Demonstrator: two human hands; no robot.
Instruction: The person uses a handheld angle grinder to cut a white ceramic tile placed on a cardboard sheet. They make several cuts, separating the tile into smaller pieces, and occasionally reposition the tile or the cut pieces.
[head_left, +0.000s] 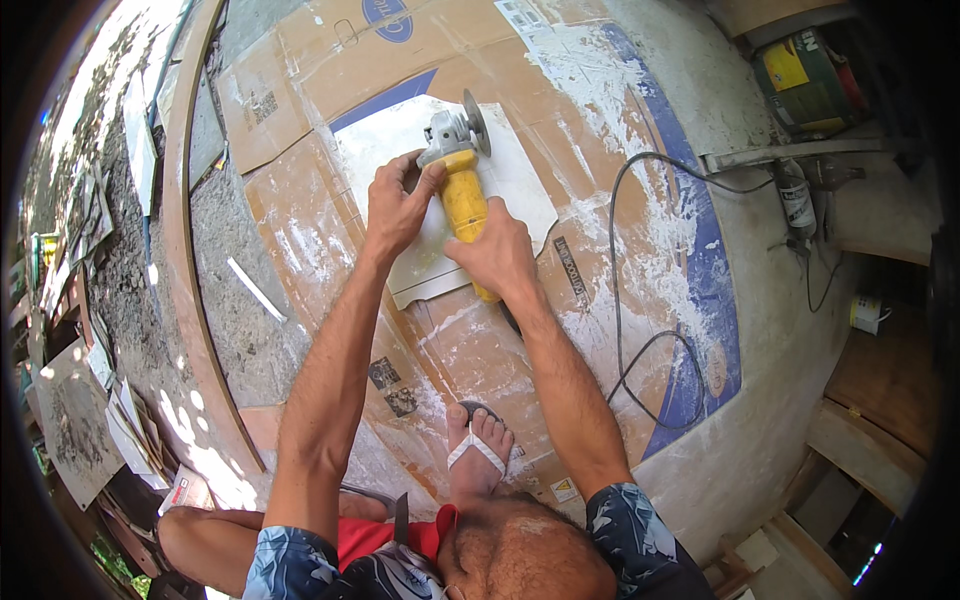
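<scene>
A yellow angle grinder (pixel 463 197) with a grey metal head is held over a white sheet with cut-off corners (pixel 515 195). Its round disc (pixel 477 122) stands on edge, at the far right of the tool's head. My right hand (pixel 502 255) is wrapped around the grinder's yellow body. At the left of the head, my left hand (pixel 398 200) is closed on the tool, with the thumb along its neck; some of its fingertips are hidden. Under the sheet lies flattened brown cardboard (pixel 330 240), smeared with white.
A black cord (pixel 614 240) loops over the cardboard at the right. A long wooden strip (pixel 180 200) and a thin white offcut (pixel 256 288) lie left. My sandalled foot (pixel 480 445) rests on the cardboard's near part. A dark container (pixel 812 85) and a bottle (pixel 795 200) stand far right.
</scene>
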